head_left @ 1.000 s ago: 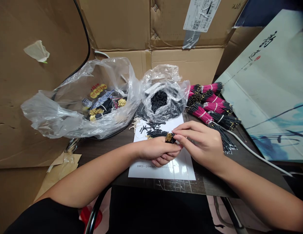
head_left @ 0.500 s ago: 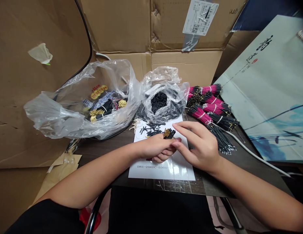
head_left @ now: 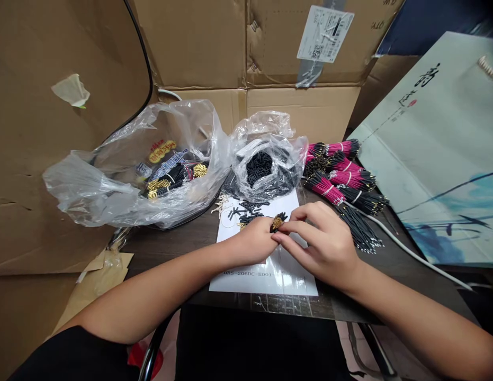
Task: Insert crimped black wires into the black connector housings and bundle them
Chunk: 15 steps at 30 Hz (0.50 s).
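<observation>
My left hand is closed around a small bundle of black wires with gold tips, held over a white printed sheet. My right hand meets it from the right, its fingertips pinching at the gold ends of the bundle. Loose short black tube pieces lie on the sheet just beyond my hands.
A clear bag of black tube pieces sits behind the sheet. A bigger clear bag with gold-tipped wires lies to the left. Pink and black wire bundles lie to the right, beside a white cord. Cardboard boxes wall the back.
My right hand has moved in from open fingers beside the bundle to pinching its gold tips. The left hand lifted the bundle slightly and turned it.
</observation>
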Motion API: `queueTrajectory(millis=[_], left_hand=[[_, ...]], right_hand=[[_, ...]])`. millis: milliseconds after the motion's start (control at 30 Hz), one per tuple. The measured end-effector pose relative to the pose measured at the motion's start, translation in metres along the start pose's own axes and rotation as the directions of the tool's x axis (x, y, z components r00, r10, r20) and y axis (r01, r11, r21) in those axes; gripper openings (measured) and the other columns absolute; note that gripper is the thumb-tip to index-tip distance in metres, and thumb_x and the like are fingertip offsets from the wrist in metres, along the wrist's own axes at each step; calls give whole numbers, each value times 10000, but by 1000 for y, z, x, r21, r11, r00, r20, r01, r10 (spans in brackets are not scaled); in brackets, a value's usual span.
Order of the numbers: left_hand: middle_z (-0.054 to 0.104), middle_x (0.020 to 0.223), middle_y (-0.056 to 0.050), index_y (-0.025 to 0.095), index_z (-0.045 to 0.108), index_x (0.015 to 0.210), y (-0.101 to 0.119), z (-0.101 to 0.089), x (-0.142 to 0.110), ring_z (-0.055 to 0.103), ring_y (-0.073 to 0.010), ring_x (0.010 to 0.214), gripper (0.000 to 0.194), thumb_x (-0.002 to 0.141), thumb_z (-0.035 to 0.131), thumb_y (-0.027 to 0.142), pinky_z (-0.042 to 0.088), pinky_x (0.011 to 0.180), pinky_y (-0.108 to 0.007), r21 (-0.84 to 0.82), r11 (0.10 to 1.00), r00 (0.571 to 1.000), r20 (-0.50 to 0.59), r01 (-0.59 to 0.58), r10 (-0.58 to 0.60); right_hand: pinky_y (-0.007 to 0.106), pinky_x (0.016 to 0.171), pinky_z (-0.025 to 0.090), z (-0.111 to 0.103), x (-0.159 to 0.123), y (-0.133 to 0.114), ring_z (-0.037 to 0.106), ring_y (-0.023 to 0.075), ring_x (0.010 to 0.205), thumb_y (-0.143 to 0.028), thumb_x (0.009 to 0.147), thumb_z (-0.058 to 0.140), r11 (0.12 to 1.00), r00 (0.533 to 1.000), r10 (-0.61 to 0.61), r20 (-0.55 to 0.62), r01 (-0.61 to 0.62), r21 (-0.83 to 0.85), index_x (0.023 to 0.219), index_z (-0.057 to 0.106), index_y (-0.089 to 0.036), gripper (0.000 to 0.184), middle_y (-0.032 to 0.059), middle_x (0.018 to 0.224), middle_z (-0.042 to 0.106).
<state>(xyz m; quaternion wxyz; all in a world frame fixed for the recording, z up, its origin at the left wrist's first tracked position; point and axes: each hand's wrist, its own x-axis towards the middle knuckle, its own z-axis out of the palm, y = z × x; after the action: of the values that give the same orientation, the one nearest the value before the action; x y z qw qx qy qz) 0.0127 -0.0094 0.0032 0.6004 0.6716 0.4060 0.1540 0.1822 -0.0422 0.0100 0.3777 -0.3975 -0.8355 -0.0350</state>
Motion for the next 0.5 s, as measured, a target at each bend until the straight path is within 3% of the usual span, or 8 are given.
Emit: queueTrajectory(millis=[167, 333, 400, 467, 500], left_hand=[[464, 467, 29, 153, 453, 550, 4, -1, -2, 439, -88, 486, 170, 719, 434, 149, 286, 468, -197, 148, 987, 992, -95, -66, 81], [447, 487, 36, 156, 454, 596, 2, -1, -1, 423, -83, 479, 187, 777, 471, 197, 292, 464, -198, 98, 994, 995, -88, -41, 50], [396, 490, 51, 170, 412, 619, 2, -2, -1, 381, -74, 446, 258, 823, 506, 298, 289, 439, -198, -19, 1000, 1000, -20, 22, -22], [309, 504, 76, 190, 343, 641, 3, -4, -1, 286, -55, 406, 368, 841, 542, 427, 242, 395, -190, -210, 969, 982, 161, 134, -101], [258, 516, 86, 198, 307, 646, 4, -5, -1, 229, -46, 394, 424, 834, 561, 480, 201, 375, -184, -297, 933, 952, 282, 204, -119]], right_hand=[[334, 679, 448, 0, 0, 0, 522, 160, 747, -261, 808, 679, 998, 997, 39, 59, -42, 52, 883, 680, -158, 127, 61, 843, 599], [325, 718, 475, -3, 0, 2, 551, 159, 796, -180, 808, 659, 994, 998, -10, 56, 4, 107, 931, 668, -146, 127, 68, 884, 603], [307, 717, 480, -6, 0, 3, 554, 149, 799, -136, 805, 649, 990, 1000, 3, 15, -5, 141, 945, 660, -140, 140, 68, 889, 592], [293, 723, 480, -9, 2, 5, 556, 141, 806, -105, 810, 633, 986, 998, 46, -44, -38, 164, 947, 648, -136, 141, 69, 898, 579], [291, 729, 478, -11, 3, 6, 555, 138, 809, -97, 814, 626, 984, 996, 66, -67, -54, 171, 943, 642, -136, 136, 68, 901, 574]])
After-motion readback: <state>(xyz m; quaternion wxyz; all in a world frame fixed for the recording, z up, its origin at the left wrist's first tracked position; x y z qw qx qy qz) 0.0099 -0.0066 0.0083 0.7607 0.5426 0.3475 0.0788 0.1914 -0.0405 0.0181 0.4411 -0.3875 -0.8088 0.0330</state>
